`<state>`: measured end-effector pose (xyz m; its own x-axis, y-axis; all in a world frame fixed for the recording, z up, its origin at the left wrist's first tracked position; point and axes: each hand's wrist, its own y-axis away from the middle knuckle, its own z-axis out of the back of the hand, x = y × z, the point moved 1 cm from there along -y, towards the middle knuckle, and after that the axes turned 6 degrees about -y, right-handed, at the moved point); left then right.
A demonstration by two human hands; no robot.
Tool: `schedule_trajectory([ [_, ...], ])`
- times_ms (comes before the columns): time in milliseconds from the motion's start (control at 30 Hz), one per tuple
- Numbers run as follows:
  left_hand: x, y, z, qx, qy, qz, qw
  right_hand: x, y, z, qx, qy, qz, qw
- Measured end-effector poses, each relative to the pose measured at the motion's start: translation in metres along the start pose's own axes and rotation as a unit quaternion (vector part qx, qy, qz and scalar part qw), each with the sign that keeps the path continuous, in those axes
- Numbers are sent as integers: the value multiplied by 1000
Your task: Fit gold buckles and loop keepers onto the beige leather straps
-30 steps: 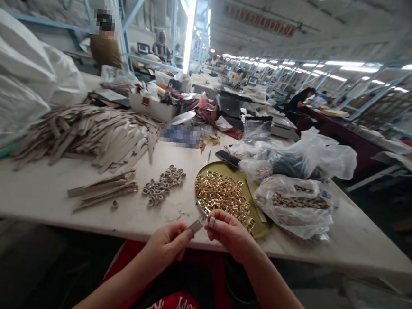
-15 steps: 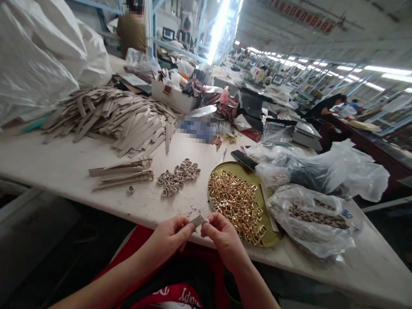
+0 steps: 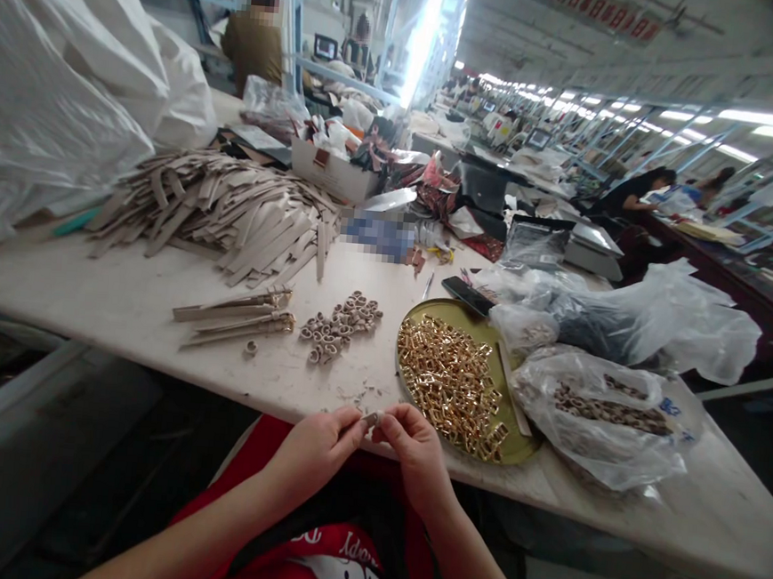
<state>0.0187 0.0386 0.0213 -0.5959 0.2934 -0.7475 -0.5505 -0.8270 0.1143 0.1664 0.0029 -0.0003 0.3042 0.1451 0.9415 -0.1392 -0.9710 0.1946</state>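
At the table's front edge, my left hand [image 3: 327, 441] is closed, pinching a small grey-beige strap [image 3: 371, 419] between thumb and fingers. My right hand [image 3: 413, 443] meets it from the other side, its fingertips closed on the same piece. Fingers cover most of the strap, and whether a loop sits on it I cannot tell. Beyond my hands lies a cluster of small beige loops [image 3: 340, 323], with one single loop [image 3: 251, 347] apart to the left. Gold buckles [image 3: 450, 379] fill much of a round, olive-gold tray [image 3: 522, 447] beside my right hand.
Straps with gold buckles [image 3: 237, 318] lie at left, before a big heap of loose straps [image 3: 225, 205]. A clear bag of loops [image 3: 604, 414] sits right of the tray. Behind it are a dark phone [image 3: 466, 294] and a pen [image 3: 428, 284]. Co-workers sit farther off.
The strap end, which showed flat between my hands, is now mostly covered by my fingertips. My hands have drawn slightly closer together. The camera view has shifted a little.
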Motion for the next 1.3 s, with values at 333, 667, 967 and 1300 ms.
schedule_trajectory([
  [333, -9, 10, 6, 79, -63, -35, 994, -9, 12, 6, 21, 46, 43, 998],
  [667, -7, 18, 6, 73, -34, -16, 997, -12, 18, 6, 45, 3, -62, 997],
  [967, -5, 15, 1, 85, -3, -9, 996, -30, 15, 3, 36, -157, -117, 980],
  [1300, 1, 8, -4, 83, -65, 5, 994, -37, 13, 8, -4, -97, -96, 991],
])
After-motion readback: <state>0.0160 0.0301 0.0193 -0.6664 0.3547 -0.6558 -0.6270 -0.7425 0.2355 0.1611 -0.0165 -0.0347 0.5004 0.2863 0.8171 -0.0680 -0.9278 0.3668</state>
